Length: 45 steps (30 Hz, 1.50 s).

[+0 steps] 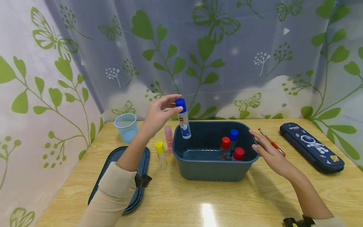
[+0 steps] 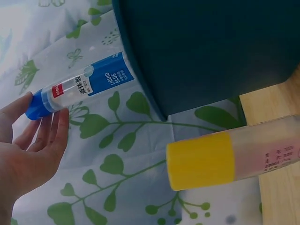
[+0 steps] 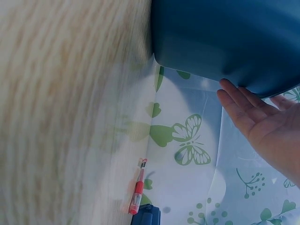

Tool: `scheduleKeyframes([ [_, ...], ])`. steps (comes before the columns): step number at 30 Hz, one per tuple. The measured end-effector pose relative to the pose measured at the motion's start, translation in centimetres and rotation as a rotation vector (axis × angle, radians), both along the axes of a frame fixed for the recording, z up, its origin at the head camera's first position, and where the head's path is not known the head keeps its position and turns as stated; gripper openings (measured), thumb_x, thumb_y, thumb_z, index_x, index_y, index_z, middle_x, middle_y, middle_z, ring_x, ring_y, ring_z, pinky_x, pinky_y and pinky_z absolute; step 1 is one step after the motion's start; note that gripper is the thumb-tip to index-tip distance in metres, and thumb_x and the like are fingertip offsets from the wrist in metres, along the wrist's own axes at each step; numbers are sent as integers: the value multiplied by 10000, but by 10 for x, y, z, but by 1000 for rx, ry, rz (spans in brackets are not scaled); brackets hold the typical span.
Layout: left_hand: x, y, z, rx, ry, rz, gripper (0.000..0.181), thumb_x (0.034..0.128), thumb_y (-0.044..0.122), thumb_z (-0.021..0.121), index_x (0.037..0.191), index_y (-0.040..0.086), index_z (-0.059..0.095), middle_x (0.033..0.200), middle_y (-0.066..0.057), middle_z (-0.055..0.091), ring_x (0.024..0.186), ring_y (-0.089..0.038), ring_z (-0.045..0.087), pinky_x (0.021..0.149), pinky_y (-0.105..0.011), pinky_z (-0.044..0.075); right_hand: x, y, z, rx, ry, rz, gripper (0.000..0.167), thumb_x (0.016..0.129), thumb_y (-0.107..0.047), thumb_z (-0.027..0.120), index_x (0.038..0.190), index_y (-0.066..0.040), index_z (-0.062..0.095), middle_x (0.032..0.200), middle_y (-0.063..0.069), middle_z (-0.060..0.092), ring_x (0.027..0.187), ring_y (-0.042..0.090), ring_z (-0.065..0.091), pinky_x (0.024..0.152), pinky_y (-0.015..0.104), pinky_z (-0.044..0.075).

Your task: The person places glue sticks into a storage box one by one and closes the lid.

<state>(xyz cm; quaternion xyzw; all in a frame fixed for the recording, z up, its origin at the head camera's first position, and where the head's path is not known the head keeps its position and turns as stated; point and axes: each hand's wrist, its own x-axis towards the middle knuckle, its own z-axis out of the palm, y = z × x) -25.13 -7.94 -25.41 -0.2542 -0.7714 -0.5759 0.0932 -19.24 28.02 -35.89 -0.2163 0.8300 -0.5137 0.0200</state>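
Observation:
My left hand (image 1: 159, 117) pinches a blue-capped liquid glue bottle (image 1: 183, 121) by its cap, the bottle's lower end over the left end of a dark teal bin (image 1: 210, 171). The left wrist view shows the hand (image 2: 35, 150) with thumb and fingers round the blue cap of the glue bottle (image 2: 89, 82). Inside the bin at the right stand a blue-capped bottle (image 1: 233, 135) and two red-capped ones (image 1: 225, 143). My right hand (image 1: 272, 157) rests with extended fingers against the bin's right side; the right wrist view shows this hand (image 3: 265, 126) touching the bin (image 3: 225, 42) too.
Left of the bin stand a yellow-capped bottle (image 1: 161, 155) and a pink bottle (image 1: 168, 139). Farther left are a light blue cup (image 1: 126, 127) and a dark tray (image 1: 145, 164) under my left forearm. A red pen (image 1: 272, 142) and a dark pencil case (image 1: 312, 148) lie at the right.

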Motion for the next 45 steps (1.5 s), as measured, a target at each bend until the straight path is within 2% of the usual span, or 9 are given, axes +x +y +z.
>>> scheduleKeyframes([
  [5,-8,3,-9,-69,-84,-12,351,877,192,649,1215,110,601,1075,-49,604,992,-179,542,825,-406,469,0,0,1,2,3,0,540,1013,-164,361,1474,-49,104,1490,210,43,1292,505,79,935,667,186],
  [15,-18,5,-31,-160,-111,-61,305,861,139,666,1154,72,618,1029,-50,632,935,-182,572,816,-324,481,1,0,1,6,-8,-1,539,1016,-173,354,1478,-63,98,1491,204,53,1304,474,94,947,609,200],
  [24,-23,8,-42,-233,-162,-112,322,848,78,669,1155,9,597,1043,-123,628,948,-222,586,785,-294,499,0,1,1,1,-6,1,539,1015,-164,357,1477,-59,100,1491,203,53,1301,481,90,946,627,197],
  [30,-26,10,-48,-331,-172,-158,314,842,74,675,1139,7,598,1051,-114,609,945,-216,597,760,-287,505,-1,0,1,7,5,0,538,1013,-161,361,1475,-51,106,1493,197,56,1297,491,90,941,643,197],
  [36,-31,12,-51,-379,-166,-226,282,829,42,681,1094,-21,610,1022,-122,618,938,-210,600,781,-284,497,0,0,1,12,6,-1,536,1014,-164,357,1475,-53,106,1493,195,58,1299,486,94,943,623,203],
  [45,-38,15,-52,-441,-198,-240,294,823,44,687,1102,-12,612,1050,-121,611,985,-223,586,804,-268,486,-1,0,1,23,12,-7,536,1013,-166,362,1471,-40,113,1492,199,65,1296,493,99,943,622,205],
])
